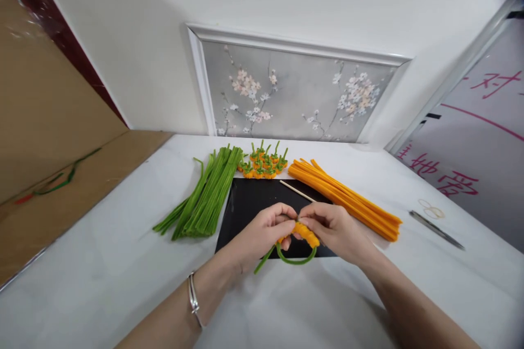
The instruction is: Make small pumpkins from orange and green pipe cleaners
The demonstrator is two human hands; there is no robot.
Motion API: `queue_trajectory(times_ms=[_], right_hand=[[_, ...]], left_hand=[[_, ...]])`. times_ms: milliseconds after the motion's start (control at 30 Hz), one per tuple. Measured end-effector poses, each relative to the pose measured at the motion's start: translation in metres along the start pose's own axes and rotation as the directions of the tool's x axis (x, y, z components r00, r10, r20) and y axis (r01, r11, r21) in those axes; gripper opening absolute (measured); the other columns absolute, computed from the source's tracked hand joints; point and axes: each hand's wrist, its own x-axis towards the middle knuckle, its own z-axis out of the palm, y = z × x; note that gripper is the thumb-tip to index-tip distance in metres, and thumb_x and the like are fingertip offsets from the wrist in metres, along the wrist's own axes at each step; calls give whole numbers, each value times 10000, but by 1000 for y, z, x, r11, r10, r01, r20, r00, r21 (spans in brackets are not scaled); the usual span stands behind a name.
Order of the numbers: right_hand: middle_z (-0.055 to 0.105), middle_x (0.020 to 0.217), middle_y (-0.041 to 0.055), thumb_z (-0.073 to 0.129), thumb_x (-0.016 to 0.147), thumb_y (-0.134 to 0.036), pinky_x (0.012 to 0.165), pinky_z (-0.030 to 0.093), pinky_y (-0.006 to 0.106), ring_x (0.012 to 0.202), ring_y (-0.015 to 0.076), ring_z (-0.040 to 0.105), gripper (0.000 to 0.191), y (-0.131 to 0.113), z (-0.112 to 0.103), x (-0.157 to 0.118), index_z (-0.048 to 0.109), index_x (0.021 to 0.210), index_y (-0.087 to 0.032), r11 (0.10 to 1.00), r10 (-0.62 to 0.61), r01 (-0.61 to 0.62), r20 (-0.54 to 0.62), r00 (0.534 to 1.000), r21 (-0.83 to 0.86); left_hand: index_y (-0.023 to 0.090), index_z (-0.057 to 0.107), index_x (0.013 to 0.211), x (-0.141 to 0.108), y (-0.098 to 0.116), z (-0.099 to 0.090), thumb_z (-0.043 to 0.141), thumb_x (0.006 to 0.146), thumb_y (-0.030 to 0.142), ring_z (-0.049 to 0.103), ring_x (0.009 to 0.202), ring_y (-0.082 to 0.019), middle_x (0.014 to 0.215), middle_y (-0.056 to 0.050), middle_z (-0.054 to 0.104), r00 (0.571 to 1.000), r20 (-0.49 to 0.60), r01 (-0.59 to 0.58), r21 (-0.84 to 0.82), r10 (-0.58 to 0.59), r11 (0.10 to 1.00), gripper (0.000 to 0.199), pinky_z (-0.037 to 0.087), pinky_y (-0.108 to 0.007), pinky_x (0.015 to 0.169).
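Both my hands meet above a black mat (245,196), fingers pinched around a coiled orange pipe cleaner (308,234). My left hand (272,226) grips its left end, and my right hand (327,223) pinches it from the upper right. A green pipe cleaner (297,262) loops below the orange coil, one straight end sticking out at the lower left. My fingertips partly hide where the two join.
A bundle of green pipe cleaners (210,196) lies left of the mat, an orange bundle (347,196) to the right. Several small orange-and-green pieces (264,163) stand behind. A thin stick (298,191), tweezers (436,229) and rubber bands (430,209) lie on the white table (123,283).
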Motion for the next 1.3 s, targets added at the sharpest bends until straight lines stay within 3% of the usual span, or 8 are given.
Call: queue_trajectory(times_ms=[133,267,633,833,1000,1133,1200,1300], right_hand=[[634,813,47,524,873,-153,641,485,236,718,137,609,196,1,7,2,684,764,-184,974,-199,189,-77,977,-123],[626,853,52,504,865,-120,638,506,240,738,143,623,207,7,11,2,685,795,-191,968,-235,223,-116,965,-112],[617,800,40,586,874,-298,568,442,256,721,164,572,164,20,1,6,630,759,-190,991,-125,99,-387,914,-86],[583,729,17,580,871,-328,546,438,258,648,152,543,179,25,-9,5,612,766,-186,995,-61,20,-461,885,-94],[641,907,69,528,917,-279,657,506,312,817,202,615,130,25,-17,2,627,906,-195,926,-259,109,-396,881,-362],[606,1261,120,524,928,-196,979,401,488,1224,297,507,301,10,-10,-2,575,1225,-215,637,-533,317,-105,839,-702],[671,1161,89,514,940,-165,1021,346,512,1193,288,543,253,4,-3,-3,614,1165,-222,546,-551,395,40,834,-739],[704,866,56,479,952,-143,857,468,372,828,189,656,197,4,6,-3,657,1028,-186,552,-512,434,121,851,-712]], left_hand=[[149,557,811,-1,-4,3,524,891,513,370,498,-72,590,43,501,999,29,38,102,-41,994,374,270,-222,503],[131,582,761,-3,-2,3,495,895,535,341,490,-67,673,-16,589,986,120,107,108,-120,988,435,250,-234,496],[148,624,728,-3,-1,1,622,815,509,562,588,-102,699,-37,636,975,16,224,-76,-223,972,371,293,-189,439],[158,590,805,-5,6,-5,640,798,402,640,517,-128,783,-99,694,922,226,347,-125,-314,930,249,107,-184,337],[145,628,968,-6,11,-9,608,840,447,412,410,-21,708,-20,604,957,112,280,-94,-269,955,328,109,-176,384],[155,606,987,-5,10,-10,558,841,553,456,466,-49,756,-40,629,962,32,272,-23,-271,962,427,159,-183,412],[160,584,934,-6,10,-9,534,852,556,466,476,-57,775,-51,648,963,45,266,25,-267,964,407,177,-186,418],[176,528,886,-7,11,-7,516,866,552,481,484,-67,770,-51,664,964,51,260,43,-262,965,376,167,-191,418]])
